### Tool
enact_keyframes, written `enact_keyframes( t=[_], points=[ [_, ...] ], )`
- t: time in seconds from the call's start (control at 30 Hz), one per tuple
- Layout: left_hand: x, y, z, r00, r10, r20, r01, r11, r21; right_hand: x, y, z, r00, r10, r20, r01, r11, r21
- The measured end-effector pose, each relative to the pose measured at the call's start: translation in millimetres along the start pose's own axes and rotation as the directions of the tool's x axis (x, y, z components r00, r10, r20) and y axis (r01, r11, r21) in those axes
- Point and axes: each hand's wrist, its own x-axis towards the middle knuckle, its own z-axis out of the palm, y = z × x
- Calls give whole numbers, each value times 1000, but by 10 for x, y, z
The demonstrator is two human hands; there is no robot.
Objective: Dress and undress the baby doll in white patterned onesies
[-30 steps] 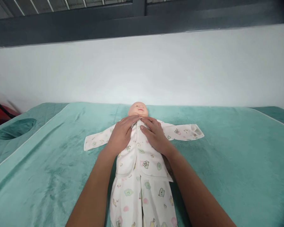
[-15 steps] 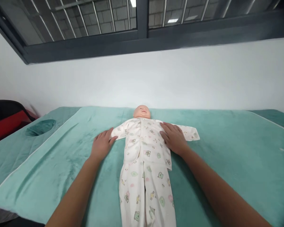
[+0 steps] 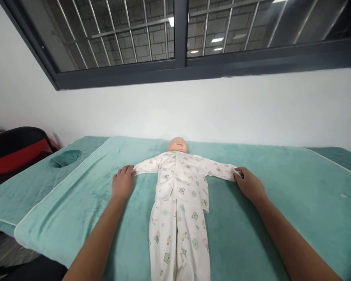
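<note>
Pinching a sleeve cuff [image 3: 232,172], the right hand [image 3: 249,185] angles inward.

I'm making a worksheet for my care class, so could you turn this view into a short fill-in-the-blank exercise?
1. The left hand is at the end of one ____ of the printed top, while the right hand pinches the end of the other.
2. The doll lies on its ____, face up.
3. The wall behind the doll is ____ in colour.
4. Through the window, a row of metal ____ can be seen.

Missing words: sleeve; back; white; bars.
</note>
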Motion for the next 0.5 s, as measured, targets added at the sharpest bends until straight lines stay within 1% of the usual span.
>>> enact_keyframes(
  t=[0.1,0.17,0.2,0.23,0.27,0.3,0.33,0.37,0.4,0.43,0.47,0.5],
  points=[
    [-16,-36,3,1000,-30,-9,30,999,-14,57,30,-33,996,60,-64,-60,998,13],
    [-32,-51,-5,998,-54,-26,54,998,-21,59,13,-76,985,81,-152,-80,997,12],
    [-49,-51,-13,997,-63,-45,61,998,-25,28,-26,-98,978,51,-204,-49,999,15],
    [-77,-42,-23,995,-61,-76,58,998,-40,-31,-89,-119,968,-7,-252,13,1000,24],
    [-118,-23,-35,993,-45,-113,38,997,-69,-121,-177,-137,956,-80,-282,97,994,46],
    [-177,8,-50,989,-16,-147,-1,994,-113,-242,-285,-152,947,-169,-274,199,977,83],
    [-252,52,-67,985,29,-169,-58,983,-173,-388,-407,-165,942,-245,-229,283,947,152],
    [-343,110,-87,981,84,-174,-125,962,-242,-552,-534,-174,942,-311,-125,333,907,256],
    [-445,179,-110,977,144,-159,-189,930,-315,-722,-659,-181,914,-405,31,366,856,366],
    [-552,256,-134,971,206,-123,-238,893,-383,-886,-773,-186,854,-492,169,377,809,451],
    [-655,335,-160,963,258,-83,-267,858,-439,-1036,-871,-189,791,-553,261,382,780,496],
    [-749,413,-184,953,298,-45,-282,828,-485,-1161,-950,-189,739,-592,320,393,765,510]
  ],
)
